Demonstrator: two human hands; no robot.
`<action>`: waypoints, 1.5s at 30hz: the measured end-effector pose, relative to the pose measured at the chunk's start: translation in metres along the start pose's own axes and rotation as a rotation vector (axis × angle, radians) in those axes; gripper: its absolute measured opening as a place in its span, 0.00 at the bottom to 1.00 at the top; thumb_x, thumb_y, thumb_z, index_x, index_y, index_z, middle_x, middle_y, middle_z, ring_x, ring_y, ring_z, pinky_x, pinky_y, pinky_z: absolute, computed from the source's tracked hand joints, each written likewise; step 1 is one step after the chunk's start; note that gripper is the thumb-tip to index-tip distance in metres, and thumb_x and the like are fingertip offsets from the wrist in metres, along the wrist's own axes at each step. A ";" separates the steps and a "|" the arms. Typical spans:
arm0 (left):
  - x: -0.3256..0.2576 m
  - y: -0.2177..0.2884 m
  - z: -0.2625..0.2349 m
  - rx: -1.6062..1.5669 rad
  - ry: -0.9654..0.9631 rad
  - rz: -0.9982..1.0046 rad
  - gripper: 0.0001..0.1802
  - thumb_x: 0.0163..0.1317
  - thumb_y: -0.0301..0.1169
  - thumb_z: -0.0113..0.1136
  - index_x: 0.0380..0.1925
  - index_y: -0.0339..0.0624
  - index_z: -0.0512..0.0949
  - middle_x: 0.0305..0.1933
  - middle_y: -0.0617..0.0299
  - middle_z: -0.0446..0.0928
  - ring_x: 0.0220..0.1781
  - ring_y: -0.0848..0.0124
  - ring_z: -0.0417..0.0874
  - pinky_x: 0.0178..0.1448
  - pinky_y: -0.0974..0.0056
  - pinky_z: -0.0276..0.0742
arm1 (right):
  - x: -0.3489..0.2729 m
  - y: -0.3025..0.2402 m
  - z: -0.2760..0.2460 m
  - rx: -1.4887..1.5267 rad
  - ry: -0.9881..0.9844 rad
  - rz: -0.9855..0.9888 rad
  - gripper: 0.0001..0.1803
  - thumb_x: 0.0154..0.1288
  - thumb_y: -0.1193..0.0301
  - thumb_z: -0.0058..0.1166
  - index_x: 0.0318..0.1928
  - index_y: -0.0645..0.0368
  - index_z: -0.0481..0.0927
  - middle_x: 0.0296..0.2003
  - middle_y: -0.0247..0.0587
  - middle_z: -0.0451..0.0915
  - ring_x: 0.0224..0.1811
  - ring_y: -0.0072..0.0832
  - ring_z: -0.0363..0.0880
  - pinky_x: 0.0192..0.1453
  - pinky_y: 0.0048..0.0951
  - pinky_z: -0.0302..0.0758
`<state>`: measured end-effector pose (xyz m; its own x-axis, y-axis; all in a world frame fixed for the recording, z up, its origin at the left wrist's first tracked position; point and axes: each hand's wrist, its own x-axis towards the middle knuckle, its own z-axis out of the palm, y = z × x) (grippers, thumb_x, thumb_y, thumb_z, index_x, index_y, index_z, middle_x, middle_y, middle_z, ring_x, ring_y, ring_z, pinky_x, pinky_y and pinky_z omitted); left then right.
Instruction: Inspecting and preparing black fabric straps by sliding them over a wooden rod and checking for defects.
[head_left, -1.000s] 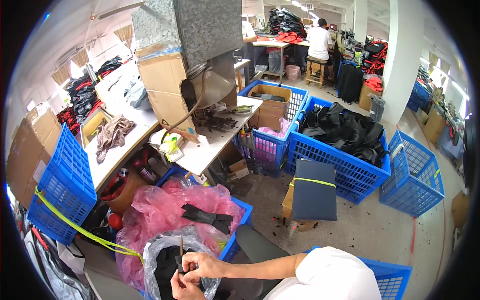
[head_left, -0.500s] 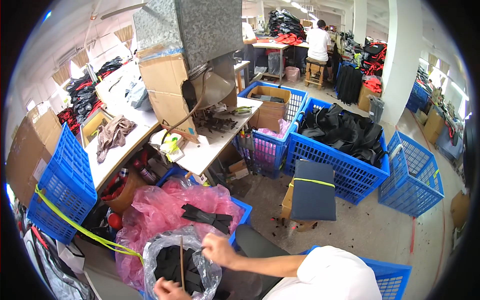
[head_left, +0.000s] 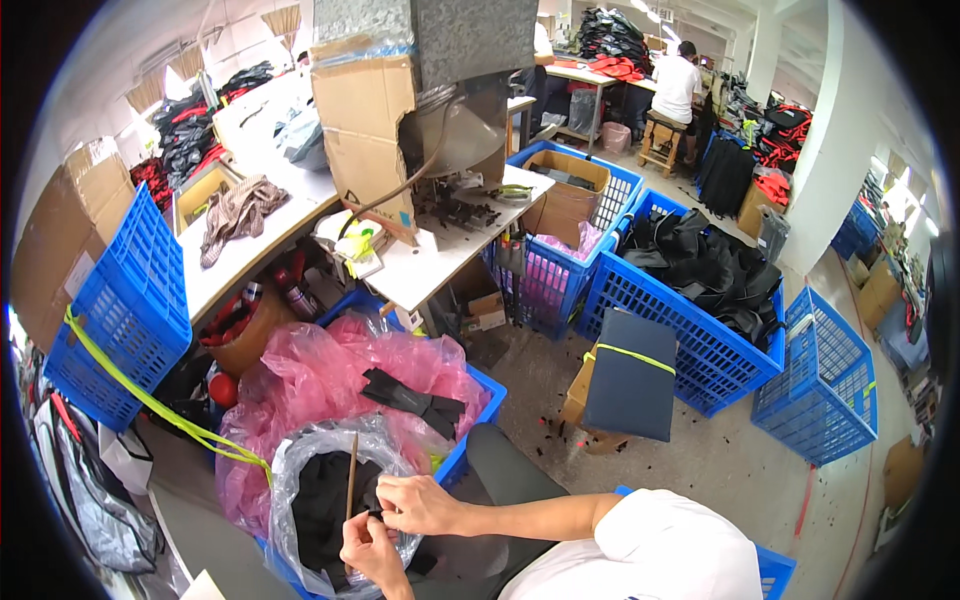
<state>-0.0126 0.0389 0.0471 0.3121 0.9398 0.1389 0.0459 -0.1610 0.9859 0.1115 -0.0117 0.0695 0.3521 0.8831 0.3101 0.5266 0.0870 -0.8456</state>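
My left hand (head_left: 372, 548) and my right hand (head_left: 418, 504) meet over a clear plastic bag (head_left: 283, 490). Both have their fingers pinched together on a small black piece (head_left: 376, 515), mostly hidden by the fingertips. Black fabric pieces (head_left: 325, 500) fill the bag. A thin brown stick (head_left: 352, 475) slants up out of it, passing beside my left fingers; whether they touch it I cannot tell. Just beyond, a bundle of black strips (head_left: 412, 402) lies on pink plastic sheeting (head_left: 325, 365).
A blue crate (head_left: 488, 400) holds the pink sheeting. To the right stand a stool with a dark padded top (head_left: 630, 375), a blue crate of black pieces (head_left: 690, 350) and another blue crate (head_left: 815, 385). A white worktable (head_left: 400, 280) lies ahead. A person (head_left: 677, 85) sits far off.
My hands have come together, the left moving up and right, the right moving down toward it. They now pinch a small black piece between them. The whole view has shifted slightly.
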 end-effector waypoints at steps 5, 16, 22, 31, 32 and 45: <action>-0.012 -0.001 0.012 0.443 0.199 0.139 0.04 0.55 0.21 0.55 0.29 0.34 0.78 0.20 0.60 0.76 0.20 0.77 0.73 0.26 0.70 0.70 | -0.012 0.016 0.015 -0.104 0.144 -0.045 0.07 0.48 0.74 0.54 0.22 0.61 0.69 0.22 0.44 0.69 0.22 0.43 0.73 0.25 0.38 0.69; -0.012 -0.012 0.010 -0.879 -0.070 -0.532 0.16 0.66 0.26 0.46 0.52 0.30 0.71 0.28 0.50 0.79 0.20 0.69 0.80 0.23 0.68 0.79 | -0.008 0.030 -0.020 0.184 0.115 0.170 0.12 0.55 0.78 0.59 0.42 0.63 0.80 0.37 0.40 0.76 0.36 0.25 0.77 0.37 0.23 0.74; -0.021 -0.017 0.014 -1.136 -0.050 -0.679 0.13 0.66 0.27 0.45 0.48 0.31 0.71 0.28 0.49 0.77 0.20 0.68 0.78 0.22 0.69 0.78 | -0.008 0.027 -0.011 0.160 0.157 0.102 0.13 0.55 0.80 0.59 0.44 0.63 0.79 0.38 0.41 0.74 0.31 0.24 0.78 0.33 0.23 0.75; -0.033 -0.010 0.024 -1.585 0.130 -1.000 0.09 0.67 0.27 0.44 0.39 0.32 0.70 0.31 0.48 0.75 0.18 0.67 0.76 0.20 0.71 0.77 | -0.005 0.037 0.004 -0.070 0.267 -0.106 0.13 0.49 0.82 0.62 0.39 0.62 0.80 0.41 0.40 0.75 0.33 0.30 0.78 0.34 0.26 0.76; -0.032 -0.007 0.026 -1.589 0.191 -1.012 0.10 0.67 0.28 0.44 0.41 0.32 0.71 0.31 0.48 0.75 0.17 0.67 0.75 0.19 0.71 0.76 | -0.004 0.038 0.003 -0.069 0.259 -0.108 0.13 0.49 0.82 0.62 0.39 0.62 0.80 0.41 0.40 0.75 0.33 0.30 0.78 0.34 0.26 0.76; -0.008 0.002 -0.016 -0.407 0.029 -0.455 0.08 0.61 0.21 0.55 0.39 0.34 0.79 0.23 0.68 0.76 0.15 0.86 0.69 0.16 0.82 0.57 | -0.002 0.031 -0.020 0.923 -0.408 0.569 0.13 0.58 0.78 0.56 0.45 0.68 0.79 0.44 0.48 0.79 0.38 0.25 0.80 0.38 0.22 0.81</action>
<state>-0.0301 0.0356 0.0498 0.3203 0.8960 -0.3075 -0.1999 0.3812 0.9026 0.1425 -0.0197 0.0512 -0.0079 0.9712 -0.2381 -0.4518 -0.2159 -0.8656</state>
